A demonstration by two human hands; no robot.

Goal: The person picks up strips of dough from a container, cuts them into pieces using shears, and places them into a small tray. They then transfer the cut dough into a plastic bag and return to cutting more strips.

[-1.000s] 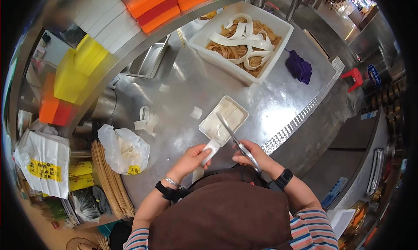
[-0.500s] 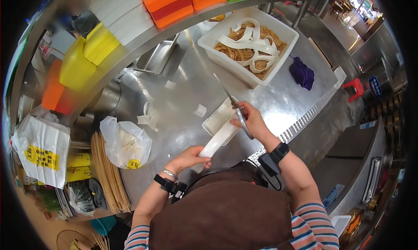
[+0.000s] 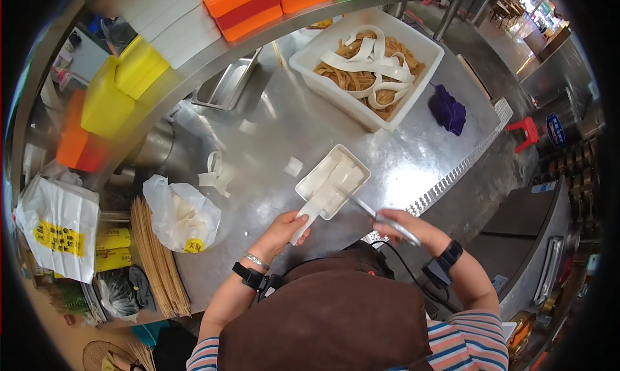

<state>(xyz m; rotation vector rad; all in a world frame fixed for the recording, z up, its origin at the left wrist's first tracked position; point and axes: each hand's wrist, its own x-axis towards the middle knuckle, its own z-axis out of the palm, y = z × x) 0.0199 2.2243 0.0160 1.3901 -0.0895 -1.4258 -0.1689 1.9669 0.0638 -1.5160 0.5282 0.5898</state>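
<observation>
A flat white strip (image 3: 314, 207) is pinched in my left hand (image 3: 284, 231), its far end lying in a small white rectangular tray (image 3: 363, 169). My right hand (image 3: 403, 227) grips metal scissors (image 3: 382, 222) by the handles, the blades pointing at the strip over the tray's near side. White cut pieces (image 3: 292, 166) lie on the steel table left of the tray. Beyond it, a large white bin (image 3: 310, 80) holds brown strips (image 3: 352, 79) with wide white strips (image 3: 381, 65) on top.
A purple cloth (image 3: 447, 110) lies right of the bin. At left are a plastic bag (image 3: 184, 214), long wooden sticks (image 3: 158, 261) and a metal pan (image 3: 226, 83). Orange, white and yellow containers (image 3: 242, 8) stand along the raised shelf. A perforated edge (image 3: 445, 179) borders the table at right.
My right hand and the scissors have moved right and toward my body. The far end of the strip has dropped from my right hand into the small tray.
</observation>
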